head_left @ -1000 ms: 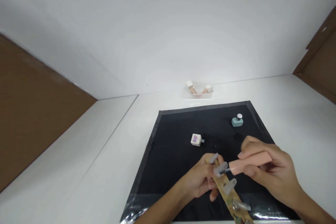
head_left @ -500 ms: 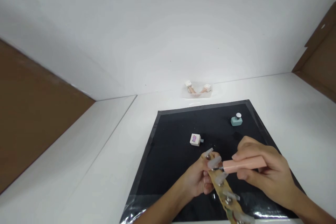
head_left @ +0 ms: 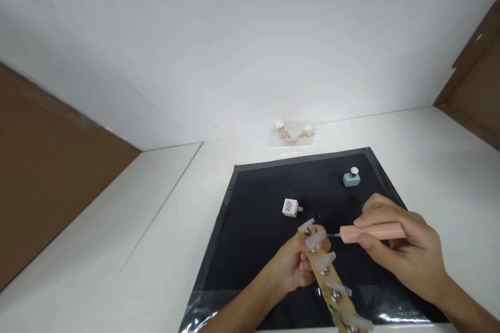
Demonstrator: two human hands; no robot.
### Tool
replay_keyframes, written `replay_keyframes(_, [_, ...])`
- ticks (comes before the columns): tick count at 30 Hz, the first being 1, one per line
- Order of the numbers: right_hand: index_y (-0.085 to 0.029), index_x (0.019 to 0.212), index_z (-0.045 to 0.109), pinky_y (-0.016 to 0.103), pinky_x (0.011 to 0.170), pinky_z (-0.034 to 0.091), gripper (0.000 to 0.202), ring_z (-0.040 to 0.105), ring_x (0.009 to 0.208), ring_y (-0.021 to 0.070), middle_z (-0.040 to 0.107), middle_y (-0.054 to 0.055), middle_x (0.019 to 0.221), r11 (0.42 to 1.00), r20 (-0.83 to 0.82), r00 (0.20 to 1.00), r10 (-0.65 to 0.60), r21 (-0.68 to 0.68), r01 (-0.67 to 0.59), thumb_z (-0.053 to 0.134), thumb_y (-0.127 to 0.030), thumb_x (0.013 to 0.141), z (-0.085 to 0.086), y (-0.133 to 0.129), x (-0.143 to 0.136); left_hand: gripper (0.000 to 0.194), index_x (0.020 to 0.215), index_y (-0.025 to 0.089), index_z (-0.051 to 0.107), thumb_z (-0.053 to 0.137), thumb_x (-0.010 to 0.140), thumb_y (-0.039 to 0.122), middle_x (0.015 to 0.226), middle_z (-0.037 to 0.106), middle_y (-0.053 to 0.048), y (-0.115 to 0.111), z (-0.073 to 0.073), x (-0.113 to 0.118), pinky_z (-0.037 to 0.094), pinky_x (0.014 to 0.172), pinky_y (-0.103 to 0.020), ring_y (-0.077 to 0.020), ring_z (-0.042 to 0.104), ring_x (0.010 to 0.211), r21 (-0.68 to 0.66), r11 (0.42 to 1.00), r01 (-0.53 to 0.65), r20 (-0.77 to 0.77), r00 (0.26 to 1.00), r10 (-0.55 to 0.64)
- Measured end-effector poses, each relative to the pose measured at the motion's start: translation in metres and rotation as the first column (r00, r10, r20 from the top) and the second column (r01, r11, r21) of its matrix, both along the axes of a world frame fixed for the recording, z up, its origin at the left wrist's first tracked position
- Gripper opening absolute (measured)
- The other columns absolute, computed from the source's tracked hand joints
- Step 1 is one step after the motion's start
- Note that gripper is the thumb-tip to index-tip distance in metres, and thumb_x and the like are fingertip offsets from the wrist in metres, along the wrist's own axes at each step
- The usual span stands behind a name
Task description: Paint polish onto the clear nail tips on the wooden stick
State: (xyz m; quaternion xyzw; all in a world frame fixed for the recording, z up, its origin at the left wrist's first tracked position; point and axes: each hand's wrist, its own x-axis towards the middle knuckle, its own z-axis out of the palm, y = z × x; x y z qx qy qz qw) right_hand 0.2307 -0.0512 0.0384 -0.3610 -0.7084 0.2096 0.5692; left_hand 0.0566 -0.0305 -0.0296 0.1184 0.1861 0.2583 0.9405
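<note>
My left hand (head_left: 299,260) grips the far end of a tan nail display stand (head_left: 326,283). Several pale, translucent false nails stick out sideways from round metal studs along this strip. Between the fingers of my right hand (head_left: 404,244) is a nail polish brush with a peach-pink handle (head_left: 373,232), its thin stem pointing left. The brush tip lies at the edge of the second false nail (head_left: 316,240) from the far end; whether it touches cannot be made out. A small white polish bottle (head_left: 290,207) with a purple flower print lies uncapped on its side beyond my left hand.
A black mat (head_left: 258,192) covers the white table beneath my hands. On its far right stands a teal bottle (head_left: 351,179) with a silver top. Behind the mat, a clear tray (head_left: 292,141) holds white-and-peach pieces. Brown panels flank both sides.
My right hand has drawn the brush a little to the right and up, off the strip's middle. The display stand has shifted slightly left and turned in my left hand.
</note>
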Motion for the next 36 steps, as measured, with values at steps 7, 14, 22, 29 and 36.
replay_keyframes(7, [-0.023, 0.09, 0.066, 0.025, 0.047, 0.046, 0.016, 0.057, 0.055, 0.0134, 0.069, 0.0, 0.065, 0.989, -0.009, 0.992, 0.126, -0.083, -0.126, 0.066, -0.012, 0.078, -0.0015, 0.0006, -0.0011, 0.016, 0.061, 0.014, 0.052, 0.067, 0.058, 0.018, 0.039, 0.038, 0.009, -0.0015, -0.0021, 0.0021, 0.009, 0.023, -0.01, 0.0019, 0.011, 0.028, 0.01, 1.0, -0.004, -0.016, 1.0, 0.005])
replay_keyframes(14, [-0.023, 0.068, 0.065, 0.027, 0.046, 0.047, 0.018, 0.057, 0.051, 0.0145, 0.068, 0.0, 0.06, 0.996, -0.015, 0.996, -0.09, -0.023, 0.089, 0.063, -0.006, 0.074, -0.0012, 0.0003, -0.004, 0.022, 0.053, 0.014, 0.045, 0.065, 0.062, 0.018, 0.041, 0.036, 0.008, -0.0023, 0.0008, 0.0, 0.009, 0.023, -0.011, 0.0021, 0.01, 0.028, 0.05, 0.999, 0.007, -0.006, 1.0, -0.007])
replay_keyframes(22, [-0.022, 0.074, 0.069, 0.025, 0.043, 0.048, 0.004, 0.061, 0.055, 0.016, 0.069, 0.002, 0.061, 0.982, -0.081, 0.996, -0.033, -0.19, 0.017, 0.068, -0.019, 0.076, -0.005, -0.0019, -0.002, 0.019, 0.056, 0.014, 0.046, 0.063, 0.065, 0.018, 0.043, 0.036, 0.008, -0.0023, -0.0028, -0.0002, 0.012, 0.024, -0.011, 0.0011, 0.009, 0.029, 0.065, 0.998, 0.023, 0.053, 0.998, -0.026])
replay_keyframes(29, [-0.023, 0.078, 0.068, 0.027, 0.047, 0.049, 0.014, 0.057, 0.053, 0.0149, 0.069, 0.0, 0.061, 0.995, -0.091, 0.996, -0.022, -0.095, 0.013, 0.065, -0.01, 0.075, -0.0048, -0.0011, -0.0026, 0.016, 0.056, 0.014, 0.048, 0.06, 0.066, 0.015, 0.042, 0.035, 0.008, -0.0021, -0.0005, -0.0019, 0.01, 0.023, -0.01, 0.0009, 0.009, 0.029, 0.059, 0.998, 0.008, 0.061, 0.998, -0.012])
replay_keyframes(36, [-0.023, 0.082, 0.066, 0.027, 0.045, 0.046, 0.019, 0.055, 0.05, 0.0149, 0.066, 0.0, 0.059, 0.999, -0.052, 0.999, -0.006, -0.041, 0.004, 0.064, -0.007, 0.072, -0.0009, 0.0014, -0.002, 0.021, 0.054, 0.015, 0.044, 0.061, 0.065, 0.017, 0.042, 0.035, 0.009, -0.0007, 0.0031, -0.0011, 0.009, 0.023, -0.011, 0.0015, 0.008, 0.029, 0.052, 0.999, 0.017, 0.024, 1.0, -0.019])
